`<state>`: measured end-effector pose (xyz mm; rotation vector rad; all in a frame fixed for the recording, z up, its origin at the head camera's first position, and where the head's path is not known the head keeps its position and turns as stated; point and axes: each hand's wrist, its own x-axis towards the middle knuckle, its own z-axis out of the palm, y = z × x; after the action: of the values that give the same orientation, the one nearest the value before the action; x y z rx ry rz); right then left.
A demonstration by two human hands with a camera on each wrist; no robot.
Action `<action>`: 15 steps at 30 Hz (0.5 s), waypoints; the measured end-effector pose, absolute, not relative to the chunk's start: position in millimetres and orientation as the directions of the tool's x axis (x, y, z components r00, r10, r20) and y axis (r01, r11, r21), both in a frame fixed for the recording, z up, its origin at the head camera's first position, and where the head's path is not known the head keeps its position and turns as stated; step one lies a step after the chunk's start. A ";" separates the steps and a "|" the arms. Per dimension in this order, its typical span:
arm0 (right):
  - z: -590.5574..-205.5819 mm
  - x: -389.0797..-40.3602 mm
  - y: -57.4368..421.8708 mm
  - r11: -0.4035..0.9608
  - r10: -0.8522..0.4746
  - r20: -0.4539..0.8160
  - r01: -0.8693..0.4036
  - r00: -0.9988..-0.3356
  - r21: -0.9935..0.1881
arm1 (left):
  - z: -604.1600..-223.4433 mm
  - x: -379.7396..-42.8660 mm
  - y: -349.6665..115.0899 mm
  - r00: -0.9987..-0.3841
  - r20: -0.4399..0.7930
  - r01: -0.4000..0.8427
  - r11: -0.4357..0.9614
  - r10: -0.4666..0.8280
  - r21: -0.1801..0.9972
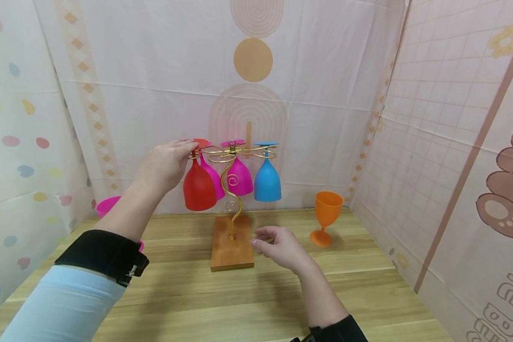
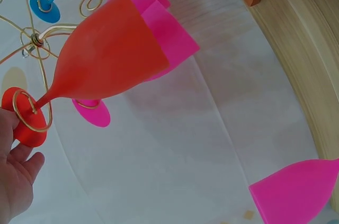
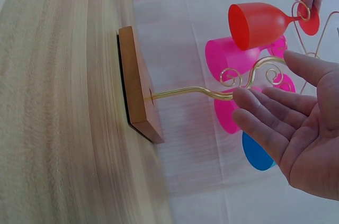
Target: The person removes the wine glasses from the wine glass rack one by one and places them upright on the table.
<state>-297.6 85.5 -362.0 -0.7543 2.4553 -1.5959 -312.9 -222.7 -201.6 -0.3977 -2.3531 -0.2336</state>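
A red plastic goblet [image 1: 200, 187] hangs upside down in a loop at the left of a gold wire glass rack [image 1: 235, 209]. My left hand [image 1: 166, 164] holds its foot, which lies above the loop; in the left wrist view the fingers [image 2: 18, 173] are at the foot's edge. Two pink goblets [image 1: 240, 178] and a blue goblet [image 1: 267, 183] also hang bowl down from the rack. My right hand [image 1: 282, 247] is in the air to the right of the rack's wooden base [image 1: 232, 251], its palm empty and its fingers loosely bent in the right wrist view.
An orange goblet [image 1: 328, 209] stands upright on the wood-grain table [image 1: 188, 294] at the right. Another pink goblet [image 1: 107, 205] stands at the left, partly hidden behind my left forearm. Printed cloth [image 1: 154, 118] hangs behind the table and along both sides.
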 end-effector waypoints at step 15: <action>-359.6 -297.3 87.3 0.333 -0.465 0.160 -0.340 -0.871 -0.879 | -201.2 -314.3 -210.0 -0.692 0.686 0.361 0.931 0.224 0.060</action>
<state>-297.3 87.3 -359.6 -0.7480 2.4651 -1.5794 -314.3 -210.0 -201.2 -0.4125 -2.3607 -0.2461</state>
